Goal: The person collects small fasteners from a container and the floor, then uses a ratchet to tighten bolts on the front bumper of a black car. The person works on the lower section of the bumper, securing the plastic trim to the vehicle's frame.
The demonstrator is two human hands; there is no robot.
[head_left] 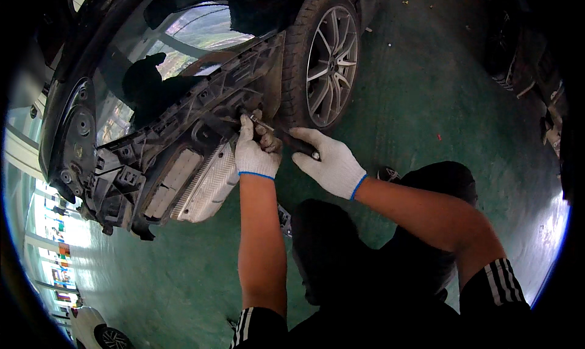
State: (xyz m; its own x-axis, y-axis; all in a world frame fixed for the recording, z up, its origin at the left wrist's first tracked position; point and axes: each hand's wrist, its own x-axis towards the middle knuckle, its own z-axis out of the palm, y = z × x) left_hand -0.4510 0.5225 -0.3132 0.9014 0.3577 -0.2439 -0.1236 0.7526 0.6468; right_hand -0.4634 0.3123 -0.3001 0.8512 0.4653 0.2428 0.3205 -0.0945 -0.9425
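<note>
Both my hands wear white knitted gloves with blue cuffs. A screwdriver-like hand tool with a black handle and a metal shaft lies slantwise between them; its exact kind is unclear. My left hand closes its fingers on the metal shaft end, up against the car's underside. Around the black handle, my right hand has its thumb and fingers, with the handle's end showing between them. The tool's tip meets the dark stripped bodywork beside the wheel. Whatever it touches there is hidden by my left fingers.
Right behind the work spot stands the car's wheel with silver spokes. A ribbed silver heat shield hangs left of my left hand. Glossy dark car body rises above. Green floor spreads right; a white car stands lower left.
</note>
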